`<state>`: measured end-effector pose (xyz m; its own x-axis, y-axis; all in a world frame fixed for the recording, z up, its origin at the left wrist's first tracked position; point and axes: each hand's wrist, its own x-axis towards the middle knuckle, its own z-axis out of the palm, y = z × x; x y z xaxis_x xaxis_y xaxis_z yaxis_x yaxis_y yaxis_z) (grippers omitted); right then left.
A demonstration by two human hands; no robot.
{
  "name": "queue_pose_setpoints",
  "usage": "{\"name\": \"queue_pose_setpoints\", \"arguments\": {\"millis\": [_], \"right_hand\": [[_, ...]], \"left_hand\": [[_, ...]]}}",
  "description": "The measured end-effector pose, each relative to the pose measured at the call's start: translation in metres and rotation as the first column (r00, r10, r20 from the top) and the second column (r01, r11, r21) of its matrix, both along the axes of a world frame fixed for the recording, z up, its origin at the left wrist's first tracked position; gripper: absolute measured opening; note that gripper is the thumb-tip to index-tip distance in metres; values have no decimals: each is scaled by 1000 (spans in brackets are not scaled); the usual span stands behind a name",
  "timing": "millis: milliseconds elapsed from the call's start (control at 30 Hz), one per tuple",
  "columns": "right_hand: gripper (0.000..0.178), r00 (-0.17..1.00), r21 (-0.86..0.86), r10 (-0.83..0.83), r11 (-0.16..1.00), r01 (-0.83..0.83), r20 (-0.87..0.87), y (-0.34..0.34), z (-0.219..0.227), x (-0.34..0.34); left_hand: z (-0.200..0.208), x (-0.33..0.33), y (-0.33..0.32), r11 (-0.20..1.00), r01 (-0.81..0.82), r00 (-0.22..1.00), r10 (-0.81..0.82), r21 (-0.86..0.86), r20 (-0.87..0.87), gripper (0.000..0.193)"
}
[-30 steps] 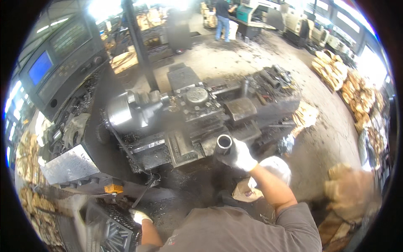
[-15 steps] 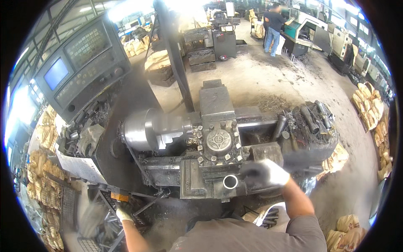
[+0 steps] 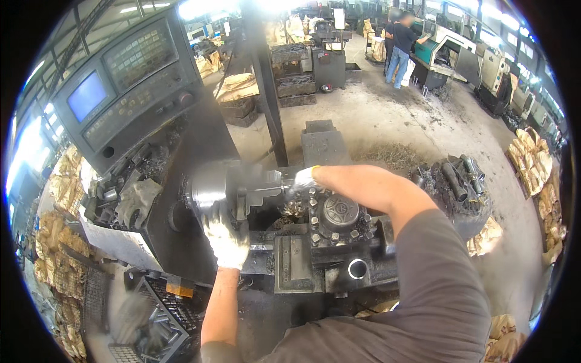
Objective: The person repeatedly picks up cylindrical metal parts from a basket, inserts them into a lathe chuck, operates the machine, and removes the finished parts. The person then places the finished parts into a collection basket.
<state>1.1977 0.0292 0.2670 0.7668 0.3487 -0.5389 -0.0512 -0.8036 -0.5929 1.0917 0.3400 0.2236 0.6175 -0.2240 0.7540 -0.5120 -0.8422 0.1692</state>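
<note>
The left hand [image 3: 226, 239], gloved, lies at the near lower side of the chuck [image 3: 210, 181], fingers upward; their tips are blurred, and whether they are spread or curled cannot be told. Its forearm rises steeply from below. The right hand [image 3: 304, 180] is farther forward, just right of the chuck; its fingers are indistinct and its grip cannot be determined. The right forearm bends leftward, partly covering the tool post [image 3: 340, 212]. Nearer than that hand stands a tube [image 3: 357, 270], its lower part obscure.
</note>
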Motion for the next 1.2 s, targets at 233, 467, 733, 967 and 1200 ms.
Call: {"name": "queue_pose_setpoints", "arguments": {"millis": [233, 467, 733, 967, 1200], "right_hand": [[43, 658, -55, -572, 733, 678, 491, -154, 5, 38], [27, 862, -460, 194, 886, 50, 469, -84, 16, 35], [48, 960, -121, 277, 955, -270, 38, -14, -63, 73], [34, 896, -275, 417, 853, -444, -155, -14, -23, 77], [50, 941, -355, 322, 872, -336, -100, -111, -40, 24]], "left_hand": [[-12, -41, 17, 995, 96, 995, -96, -11, 4, 71], [-7, 39, -52, 914, 305, 952, -282, 266, -121, 80], [-40, 112, -115, 896, 276, 958, -225, 348, -179, 77], [-33, 104, -107, 902, 243, 963, -180, 358, -200, 76], [-26, 105, -118, 882, 240, 956, -140, 406, -259, 79]]}}
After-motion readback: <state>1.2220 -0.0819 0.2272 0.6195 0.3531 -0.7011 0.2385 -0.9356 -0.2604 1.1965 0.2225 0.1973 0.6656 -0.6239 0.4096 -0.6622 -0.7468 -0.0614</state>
